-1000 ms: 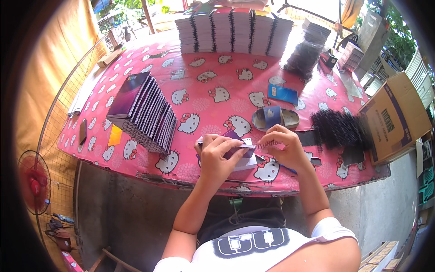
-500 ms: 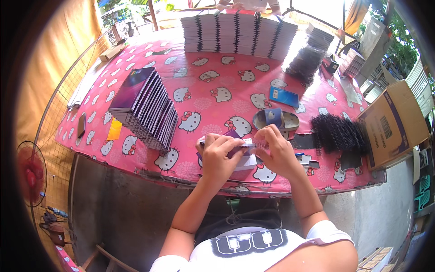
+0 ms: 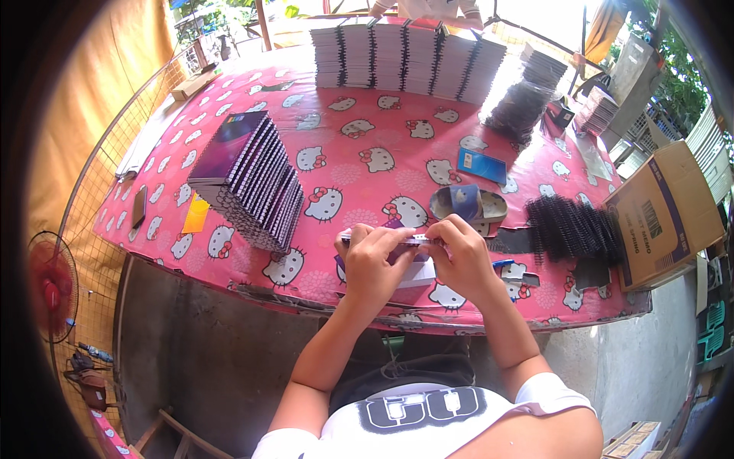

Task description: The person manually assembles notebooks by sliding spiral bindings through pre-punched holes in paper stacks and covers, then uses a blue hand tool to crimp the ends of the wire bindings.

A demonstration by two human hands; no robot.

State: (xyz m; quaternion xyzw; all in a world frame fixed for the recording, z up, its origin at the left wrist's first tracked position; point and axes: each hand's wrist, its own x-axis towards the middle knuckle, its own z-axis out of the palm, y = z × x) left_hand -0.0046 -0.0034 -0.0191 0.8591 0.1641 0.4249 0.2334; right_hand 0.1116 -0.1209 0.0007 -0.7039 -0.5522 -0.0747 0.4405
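- Left hand (image 3: 372, 256): pinches the notepad (image 3: 415, 239) over the tabletop (image 3: 336, 164); keep its edge level and steady.
- Right hand (image 3: 461, 256): fingertips closed at the notepad's right end, grip contents hidden; preferably work in small, unforced movements.

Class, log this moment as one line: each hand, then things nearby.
left hand: holds small booklet | right hand: at booklet's edge | nearby: slipper, black coils, purple notebook stack, cardboard box

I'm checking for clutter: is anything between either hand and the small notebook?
Nothing visible is: the left hand grips the notebook, and the right hand is at its right end. The slipper lies beyond them.
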